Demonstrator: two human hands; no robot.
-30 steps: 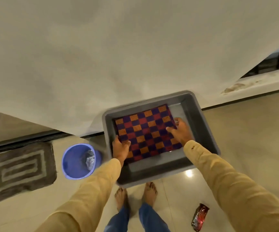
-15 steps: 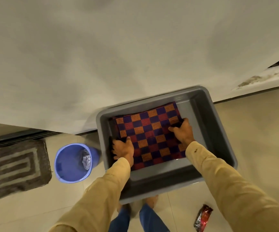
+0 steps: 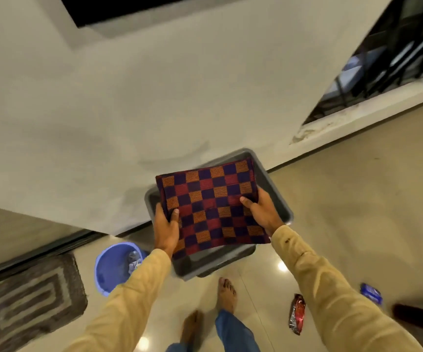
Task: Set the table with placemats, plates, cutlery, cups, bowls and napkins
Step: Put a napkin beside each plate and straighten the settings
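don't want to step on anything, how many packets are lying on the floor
2: a red packet on the tiles right of the bare feet, and a blue packet farther right, past the right sleeve. The sleeve could hide more.

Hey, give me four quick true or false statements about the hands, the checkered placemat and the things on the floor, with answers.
1. Both the left hand and the right hand grip the checkered placemat. True.
2. The placemat lies flat in the grey tub. False: it is held above it.
3. A blue bucket stands on the floor left of the tub. True.
4. The red packet is inside the bucket. False: it lies on the floor, near the right sleeve.
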